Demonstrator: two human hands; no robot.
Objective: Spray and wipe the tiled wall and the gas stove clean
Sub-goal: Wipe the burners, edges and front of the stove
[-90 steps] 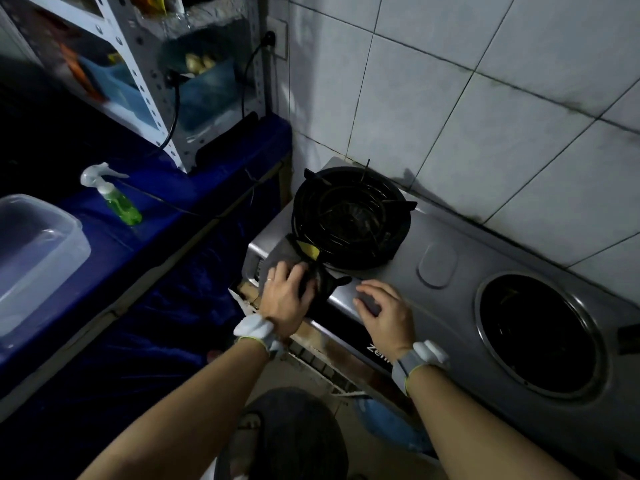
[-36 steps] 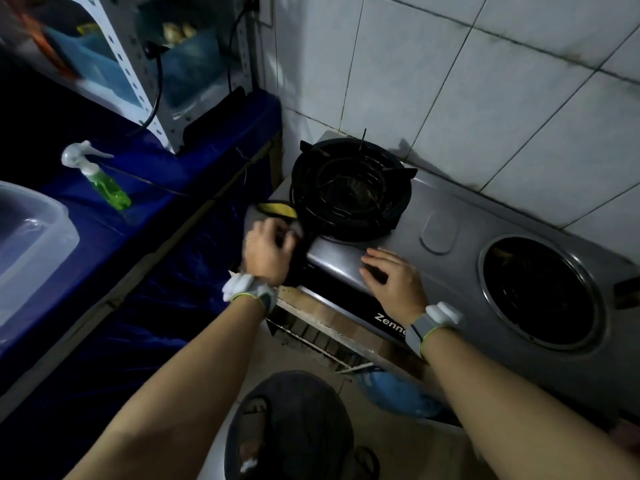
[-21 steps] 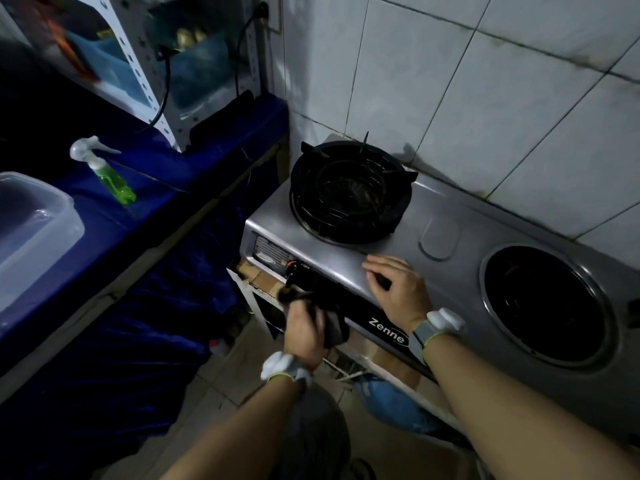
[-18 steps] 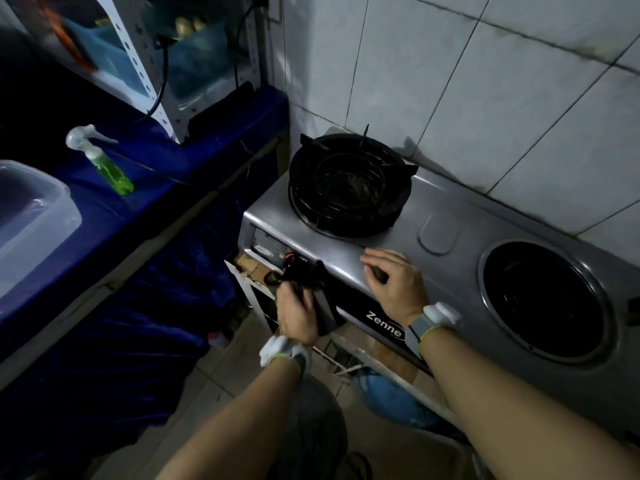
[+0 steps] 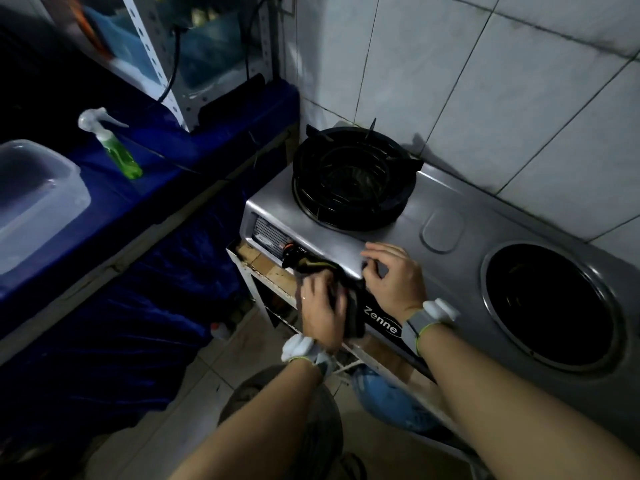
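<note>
**Left hand wiping stove front panel, right hand braced on top edge**

Tiled wall (image 5: pixel 485 98), upper right of frame: white tiles, dark grime along grout lines, smudge just above stove's back edge.

Blue-covered counter (image 5: pixel 156 188), left half of frame, running from upper centre down to left edge. White perforated metal rack (image 5: pixel 152 64) at upper left, black cables hanging down it, blue bins behind.

Gas stove (image 5: pixel 433 258), centre to right: steel top, pushed against wall. Left burner (image 5: pixel 349 181) with black pan support, upper centre. Right burner (image 5: pixel 550 306) an open dark well, no support fitted, right edge of frame. Black front panel with "Zenne" lettering, control knob (image 5: pixel 290 253) at panel's left end marked OFF.

Clear plastic tub (image 5: pixel 34 202) on counter, far left, well apart from stove.

Left hand (image 5: pixel 322 306), lower centre: fingers curled and clenched around dark cloth (image 5: pixel 353 313), pressing it flat against front panel just right of knob. Yellow patch of cloth visible at its upper edge.

Right hand (image 5: pixel 394 278), just right of left hand: fingers bent, tips resting on stove's front top edge, holding nothing. Wristbands on both wrists.

Spray bottle (image 5: pixel 114 147), upper left on counter: green liquid, white trigger head, upright but tilted, untouched, well apart from both hands.
</note>
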